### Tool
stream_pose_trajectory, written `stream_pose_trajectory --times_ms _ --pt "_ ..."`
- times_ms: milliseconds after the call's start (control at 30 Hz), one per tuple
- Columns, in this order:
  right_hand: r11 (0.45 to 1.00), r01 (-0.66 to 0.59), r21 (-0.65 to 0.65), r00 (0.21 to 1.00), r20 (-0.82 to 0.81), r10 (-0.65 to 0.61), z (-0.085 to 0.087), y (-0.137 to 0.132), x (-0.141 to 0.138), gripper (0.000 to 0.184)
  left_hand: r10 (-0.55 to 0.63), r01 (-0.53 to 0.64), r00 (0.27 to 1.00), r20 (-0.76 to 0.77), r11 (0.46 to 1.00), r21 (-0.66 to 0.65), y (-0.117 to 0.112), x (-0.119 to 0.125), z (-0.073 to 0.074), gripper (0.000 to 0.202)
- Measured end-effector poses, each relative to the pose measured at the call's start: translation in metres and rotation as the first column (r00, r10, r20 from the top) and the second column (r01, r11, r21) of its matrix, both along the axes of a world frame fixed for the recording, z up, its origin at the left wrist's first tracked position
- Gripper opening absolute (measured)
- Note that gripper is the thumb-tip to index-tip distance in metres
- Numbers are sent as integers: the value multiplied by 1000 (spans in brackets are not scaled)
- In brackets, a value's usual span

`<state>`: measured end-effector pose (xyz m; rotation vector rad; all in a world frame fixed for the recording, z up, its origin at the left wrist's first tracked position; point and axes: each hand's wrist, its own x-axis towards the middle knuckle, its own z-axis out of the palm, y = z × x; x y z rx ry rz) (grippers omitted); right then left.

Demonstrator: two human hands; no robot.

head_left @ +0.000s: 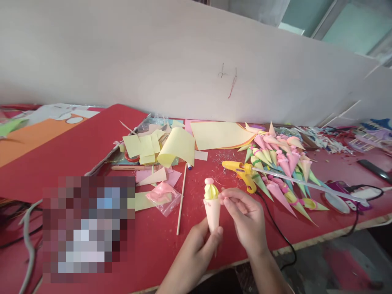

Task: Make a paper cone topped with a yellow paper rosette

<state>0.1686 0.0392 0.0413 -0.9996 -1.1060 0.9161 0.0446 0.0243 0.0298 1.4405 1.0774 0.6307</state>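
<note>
My left hand (199, 249) grips the lower part of a pale pink paper cone (212, 214), held upright above the red table (159, 253). A yellow folded-paper top with a small pink ball (210, 188) sits in the cone's mouth. My right hand (243, 218) is beside the cone's rim, its fingers pinched together on a small pink piece (226, 199) that I cannot make out.
A yellow glue gun (241, 171) with a black cord lies just beyond my hands. Behind it is a heap of finished cones (281, 163). Yellow paper sheets (171, 147), a wooden stick (181, 200) and a bag of pink balloons (162, 195) lie left. A blurred patch covers the lower left.
</note>
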Motion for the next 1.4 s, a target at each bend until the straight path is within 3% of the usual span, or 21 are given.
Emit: stream_pose_trajectory --times_ms 133,400,667,933,1133,1200,1400 --pt "1000 0 11 999 34 -1 3 -6 5 14 95 -88 994 -62 990 114 -3 6 -2 28" --pt "989 87 120 992 79 -97 1 -13 4 8 148 -88 956 -255 968 235 -12 10 -6 33" --pt "968 83 238 976 178 -128 10 -22 6 11 240 -93 902 -360 920 381 -26 12 8 34" --pt "973 26 230 994 94 -49 21 -30 5 13 306 -71 866 -396 858 508 -36 16 19 33" --pt "978 -73 194 993 -81 91 19 -28 0 7 306 -41 845 -439 856 516 -41 13 22 32" --pt "983 -80 164 989 -113 99 16 -26 -2 1 302 -36 839 -453 861 507 -41 12 23 32" --pt "986 -63 152 992 -96 78 10 -24 -5 9 289 -63 850 -440 886 460 -40 7 26 33"
